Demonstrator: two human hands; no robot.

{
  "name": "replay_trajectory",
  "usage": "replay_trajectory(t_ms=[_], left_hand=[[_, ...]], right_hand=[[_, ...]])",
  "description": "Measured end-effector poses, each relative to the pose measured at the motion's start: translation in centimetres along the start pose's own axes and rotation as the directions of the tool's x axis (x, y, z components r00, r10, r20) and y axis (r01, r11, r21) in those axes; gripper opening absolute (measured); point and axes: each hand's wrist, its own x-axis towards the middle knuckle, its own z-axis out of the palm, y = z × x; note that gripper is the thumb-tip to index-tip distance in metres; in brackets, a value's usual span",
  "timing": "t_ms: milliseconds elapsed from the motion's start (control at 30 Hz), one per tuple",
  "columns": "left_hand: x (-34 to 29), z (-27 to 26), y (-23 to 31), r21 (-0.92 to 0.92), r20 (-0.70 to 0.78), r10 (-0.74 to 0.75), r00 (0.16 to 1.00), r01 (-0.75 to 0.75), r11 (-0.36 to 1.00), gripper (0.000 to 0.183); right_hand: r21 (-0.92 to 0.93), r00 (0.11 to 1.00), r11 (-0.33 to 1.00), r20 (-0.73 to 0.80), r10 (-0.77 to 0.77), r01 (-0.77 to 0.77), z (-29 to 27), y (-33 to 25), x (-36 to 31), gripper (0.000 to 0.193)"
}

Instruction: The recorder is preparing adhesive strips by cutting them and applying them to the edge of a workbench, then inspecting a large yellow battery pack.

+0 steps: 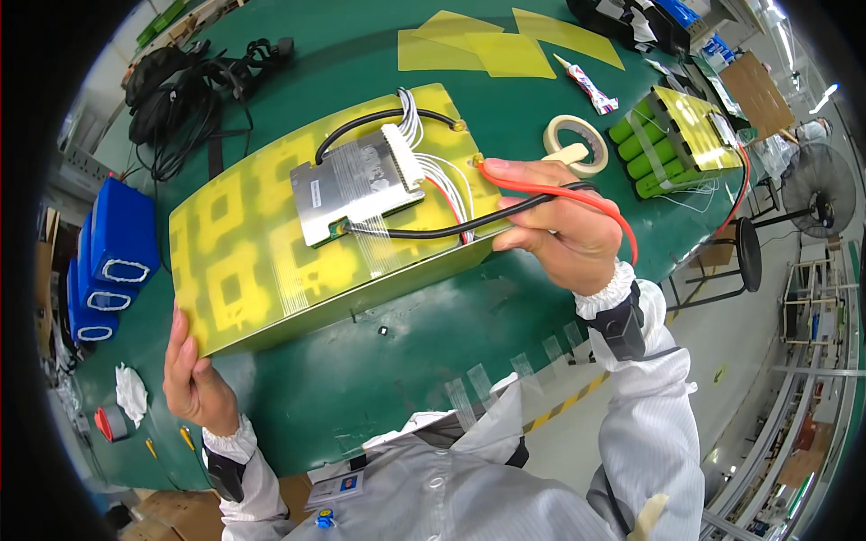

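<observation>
A large battery pack [257, 189] faced with yellow sheet lies tilted between my hands on the green bench. Taped on its top is a silver circuit board [352, 185] with a white connector and a bundle of white wires [442, 171]. My left hand [194, 383] supports the pack's near left corner, fingers against its edge. At the right end my right hand [568, 230] is closed round a black cable [442, 230] and a red cable [532, 187]. The red one runs from the pack's right edge; the black one comes from the board. Part of the right fingers' grip is hidden.
Yellow sheets [478, 45], a glue tube [586, 86] and a tape roll [577, 144] lie beyond the pack. Another green-celled battery pack [667, 144] stands right. Blue packs [113, 243] and black cables [194, 99] are left. Tape strips [478, 382] hang at the near edge.
</observation>
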Motion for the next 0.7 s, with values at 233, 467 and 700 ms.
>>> replay_trajectory(t_ms=[233, 467, 700], left_hand=[[0.5, 0.4, 0.1, -0.03, -0.004, -0.009, 1.0, 0.008, 1.0, 0.028], [1.0, 0.6, 0.1, -0.071, 0.013, 0.014, 1.0, -0.013, 0.997, 0.026], [0.8, 1.0, 1.5, -0.043, -0.112, -0.051, 0.992, 0.047, 0.998, 0.028]], right_hand=[[-0.069, 1.0, 0.998, 0.023, -0.002, 0.003, -0.4, -0.9, 0.2, 0.028], [-0.031, 0.999, 0.999, 0.014, 0.037, -0.037, 0.1, -0.6, -0.1, 0.03], [-0.035, 0.999, 0.998, -0.02, 0.044, -0.044, 1.1, -0.6, 0.0, 0.024]])
